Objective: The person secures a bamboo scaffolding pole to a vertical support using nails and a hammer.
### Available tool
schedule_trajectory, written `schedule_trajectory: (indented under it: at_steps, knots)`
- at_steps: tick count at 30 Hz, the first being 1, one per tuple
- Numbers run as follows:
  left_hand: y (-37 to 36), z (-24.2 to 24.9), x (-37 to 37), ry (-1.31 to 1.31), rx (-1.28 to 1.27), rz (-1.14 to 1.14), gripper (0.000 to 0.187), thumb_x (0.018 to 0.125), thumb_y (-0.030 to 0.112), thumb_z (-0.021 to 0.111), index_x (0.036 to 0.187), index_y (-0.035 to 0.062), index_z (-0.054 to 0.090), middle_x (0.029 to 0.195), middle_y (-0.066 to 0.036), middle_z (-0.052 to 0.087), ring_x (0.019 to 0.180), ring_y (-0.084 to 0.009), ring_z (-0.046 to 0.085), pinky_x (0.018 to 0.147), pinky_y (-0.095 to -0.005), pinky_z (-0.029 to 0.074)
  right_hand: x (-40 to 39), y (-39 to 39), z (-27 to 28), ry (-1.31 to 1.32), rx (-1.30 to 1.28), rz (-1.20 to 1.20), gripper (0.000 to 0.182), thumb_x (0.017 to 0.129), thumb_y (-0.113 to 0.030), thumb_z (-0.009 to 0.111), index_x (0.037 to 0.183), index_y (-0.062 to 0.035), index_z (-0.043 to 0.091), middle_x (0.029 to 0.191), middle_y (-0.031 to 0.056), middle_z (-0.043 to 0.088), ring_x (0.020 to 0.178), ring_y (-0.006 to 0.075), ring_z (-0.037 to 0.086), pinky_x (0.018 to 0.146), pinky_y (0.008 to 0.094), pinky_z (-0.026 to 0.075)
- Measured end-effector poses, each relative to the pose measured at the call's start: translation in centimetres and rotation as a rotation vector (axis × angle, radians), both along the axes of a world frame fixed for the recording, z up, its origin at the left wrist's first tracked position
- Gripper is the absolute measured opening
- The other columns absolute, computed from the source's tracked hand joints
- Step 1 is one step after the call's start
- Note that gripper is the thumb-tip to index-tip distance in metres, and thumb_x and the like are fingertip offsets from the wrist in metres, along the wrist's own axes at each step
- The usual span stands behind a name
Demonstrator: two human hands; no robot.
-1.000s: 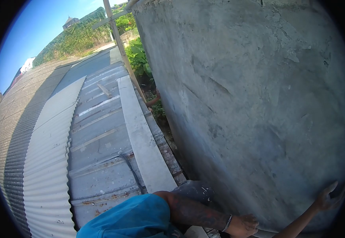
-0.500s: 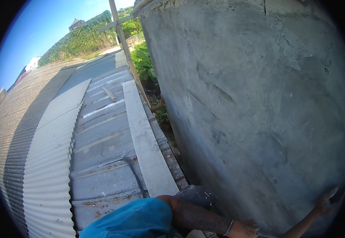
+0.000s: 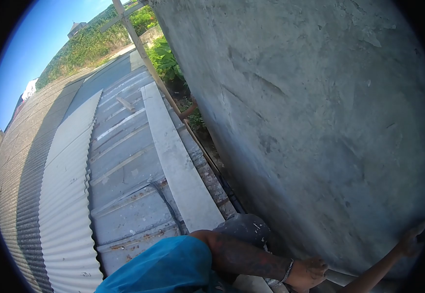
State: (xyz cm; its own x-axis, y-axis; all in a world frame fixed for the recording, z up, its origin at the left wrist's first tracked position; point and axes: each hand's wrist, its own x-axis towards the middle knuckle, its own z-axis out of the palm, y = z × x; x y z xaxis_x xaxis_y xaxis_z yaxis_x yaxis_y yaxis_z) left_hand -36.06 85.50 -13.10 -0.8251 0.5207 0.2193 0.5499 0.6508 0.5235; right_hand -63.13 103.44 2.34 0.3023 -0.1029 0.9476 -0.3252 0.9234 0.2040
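Observation:
At the lower edge, my left hand point(image 3: 308, 273) has its fingers curled closed beside a pale grey bar-like edge point(image 3: 339, 277). What lies inside the fingers is hidden. A bracelet circles that wrist, and a blue sleeve point(image 3: 166, 261) covers the upper arm. My right hand point(image 3: 408, 240) is at the lower right, close against a grey plastered wall point(image 3: 315, 122). Dimness and blur hide its fingers, so I cannot make out what it holds. The wall's surface is smooth, with several dents and scrape marks.
A sheet-metal roof point(image 3: 129, 171) lies left of the wall, with a long pale board point(image 3: 173, 156) along its edge. Corrugated sheets point(image 3: 66, 195) lie farther left. A wooden pole point(image 3: 141, 51) slants upward near green plants point(image 3: 166, 58). A narrow gap runs beside the wall.
The view has shifted, so the wall and roof appear higher and slightly left. My left hand shows a little farther right and higher. My right hand remains by the wall, now more blurred.

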Motion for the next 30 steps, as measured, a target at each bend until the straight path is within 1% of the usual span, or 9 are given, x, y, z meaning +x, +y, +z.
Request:
schedule_trajectory:
  at_steps: [3, 6, 12, 15, 18, 21, 24, 28, 30]
  knots:
    - [-1.1, 1.5, -0.1, -0.092, 0.000, -0.061, 0.070, 0.075, 0.045, 0.066, 0.123, -0.0031, 0.052, 0.131, -0.027, 0.051, 0.124, -0.0385, 0.049, 0.106, -0.0491, 0.036, 0.1, 0.0, -0.1, -0.004, 0.006, -0.001, 0.035, 0.089, -0.019, 0.067, 0.114, 0.0042, 0.063, 0.115, 0.0181, 0.065, 0.103, 0.0296, 0.064, 0.090, 0.0371, 0.050]
    - [0.2, -0.9, 0.5, 0.018, 0.030, 0.049, 0.069, 0.074, 0.047, 0.067, 0.120, -0.0026, 0.054, 0.130, -0.027, 0.051, 0.126, -0.0376, 0.047, 0.107, -0.0484, 0.035, 0.0, -0.1, -0.1, -0.007, 0.009, -0.002, 0.035, 0.089, -0.021, 0.067, 0.114, 0.0040, 0.063, 0.116, 0.0186, 0.064, 0.104, 0.0305, 0.063, 0.091, 0.0383, 0.050]
    - [-2.1, 4.7, -0.3, -0.273, -0.085, -0.118, 0.065, 0.072, 0.049, 0.068, 0.113, -0.0010, 0.058, 0.129, -0.026, 0.052, 0.126, -0.0366, 0.048, 0.107, -0.0464, 0.036, 0.3, -0.1, -0.2, -0.009, 0.012, -0.012, 0.037, 0.089, -0.023, 0.066, 0.114, 0.0037, 0.063, 0.117, 0.0196, 0.063, 0.106, 0.0321, 0.062, 0.092, 0.0405, 0.049]
    - [-1.3, 2.3, 0.2, -0.072, -0.033, -0.073, 0.063, 0.072, 0.049, 0.068, 0.110, -0.0004, 0.059, 0.125, -0.025, 0.054, 0.122, -0.0366, 0.051, 0.105, -0.0474, 0.037, 0.6, 0.1, -0.1, -0.011, 0.013, -0.017, 0.038, 0.090, -0.025, 0.066, 0.114, 0.0035, 0.063, 0.118, 0.0201, 0.063, 0.107, 0.0330, 0.061, 0.092, 0.0416, 0.048]
    - [-1.2, 3.2, -0.4, -0.143, -0.085, -0.129, 0.058, 0.073, 0.048, 0.067, 0.106, 0.0006, 0.061, 0.119, -0.024, 0.057, 0.115, -0.0360, 0.055, 0.100, -0.0490, 0.040, 0.9, 0.0, -0.1, -0.016, 0.010, -0.022, 0.038, 0.090, -0.026, 0.065, 0.114, 0.0033, 0.063, 0.118, 0.0206, 0.062, 0.108, 0.0338, 0.060, 0.093, 0.0428, 0.048]
    - [0.2, -0.7, 0.6, 0.087, 0.048, 0.033, 0.053, 0.073, 0.047, 0.067, 0.100, 0.0018, 0.062, 0.114, -0.022, 0.059, 0.109, -0.0348, 0.057, 0.095, -0.0489, 0.042, 1.0, -0.2, -0.1, -0.021, 0.007, -0.020, 0.039, 0.090, -0.027, 0.065, 0.114, 0.0032, 0.063, 0.119, 0.0211, 0.062, 0.109, 0.0346, 0.059, 0.093, 0.0439, 0.047]
    - [-1.3, 3.2, 0.6, -0.038, -0.016, -0.016, 0.053, 0.072, 0.046, 0.069, 0.101, 0.0021, 0.062, 0.112, -0.021, 0.059, 0.107, -0.0346, 0.057, 0.093, -0.0478, 0.043, 1.1, -0.4, 0.0, -0.027, -0.006, -0.017, 0.040, 0.090, -0.029, 0.064, 0.114, 0.0030, 0.063, 0.120, 0.0217, 0.061, 0.110, 0.0355, 0.059, 0.094, 0.0450, 0.046]
    - [-2.0, 4.5, -0.1, -0.213, -0.045, -0.100, 0.053, 0.073, 0.043, 0.070, 0.104, 0.0012, 0.060, 0.112, -0.022, 0.058, 0.111, -0.0358, 0.055, 0.096, -0.0483, 0.042, 1.1, -0.9, -0.3, -0.042, -0.044, 0.005, 0.041, 0.090, -0.030, 0.063, 0.114, 0.0028, 0.062, 0.121, 0.0223, 0.060, 0.111, 0.0366, 0.058, 0.095, 0.0465, 0.046]
    - [-1.7, 3.1, -0.2, -0.166, -0.033, -0.099, 0.055, 0.074, 0.043, 0.070, 0.106, 0.0007, 0.059, 0.113, -0.023, 0.058, 0.113, -0.0370, 0.054, 0.097, -0.0493, 0.041, 1.0, -1.2, -0.7, -0.049, -0.059, 0.007, 0.042, 0.090, -0.031, 0.063, 0.114, 0.0026, 0.062, 0.121, 0.0227, 0.060, 0.112, 0.0371, 0.057, 0.095, 0.0473, 0.045]
